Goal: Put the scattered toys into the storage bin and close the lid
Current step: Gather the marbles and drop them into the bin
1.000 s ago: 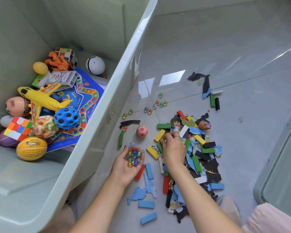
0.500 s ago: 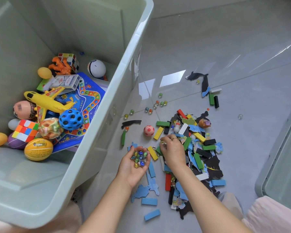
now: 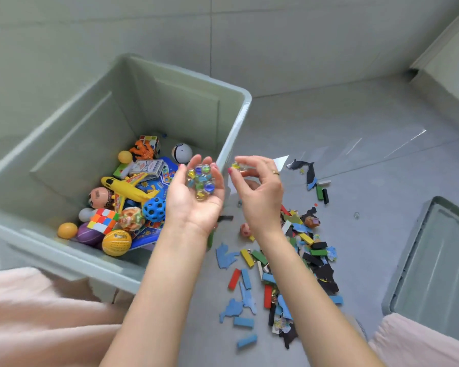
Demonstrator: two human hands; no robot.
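The pale green storage bin [image 3: 239, 120] stands open on the left, with balls, cube puzzles, a yellow toy plane [image 3: 127, 188] and a blue board game inside. My left hand [image 3: 194, 200] is raised palm-up beside the bin's right rim, cupping several glass marbles [image 3: 200, 178]. My right hand [image 3: 260, 192] is lifted just right of it and pinches a yellow marble [image 3: 235, 165] between thumb and fingertips. Coloured blocks and puzzle pieces [image 3: 297, 260] lie scattered on the floor under my right forearm.
The bin's lid [image 3: 435, 263] lies upside down on the grey tile floor at the right. A lone marble [image 3: 356, 214] and a black whale-shaped piece [image 3: 301, 165] lie apart from the pile. Pink-clothed knees fill the bottom corners. A wall runs behind the bin.
Both hands have risen from the floor pile to the bin's right rim, the right one bringing up a marble. The view has tilted up and shows the whole bin.
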